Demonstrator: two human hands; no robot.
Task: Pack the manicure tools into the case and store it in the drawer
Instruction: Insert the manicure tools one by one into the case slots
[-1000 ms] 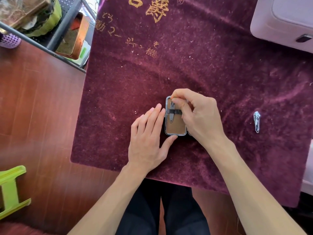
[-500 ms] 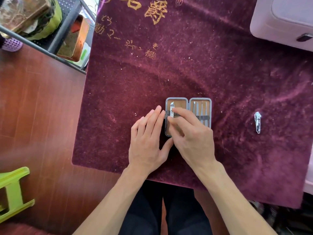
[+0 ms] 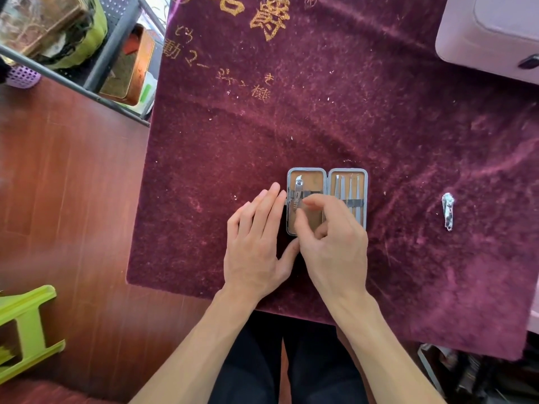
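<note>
A small grey manicure case (image 3: 326, 174) lies open on the purple velvet cloth (image 3: 320, 112), its tan lining showing. A silver nail clipper (image 3: 297, 193) sits under the elastic strap in the left half. Several thin steel tools (image 3: 350, 188) are strapped in the right half. My left hand (image 3: 256, 246) lies flat against the case's left edge, fingers together. My right hand (image 3: 332, 240) hovers over the lower part of the case with curled fingers, holding nothing that I can see. A second silver nail clipper (image 3: 448, 210) lies loose on the cloth to the right.
A pale lilac drawer unit (image 3: 490, 33) with a dark handle stands at the back right. A metal shelf (image 3: 87, 53) with boxes and a green bag is at the back left. A lime-green stool (image 3: 26, 330) stands on the wooden floor at left.
My right hand has drawn back toward me off the top of the case, uncovering the right half and leaving the nail clipper under the strap in the left half. My left hand stayed.
</note>
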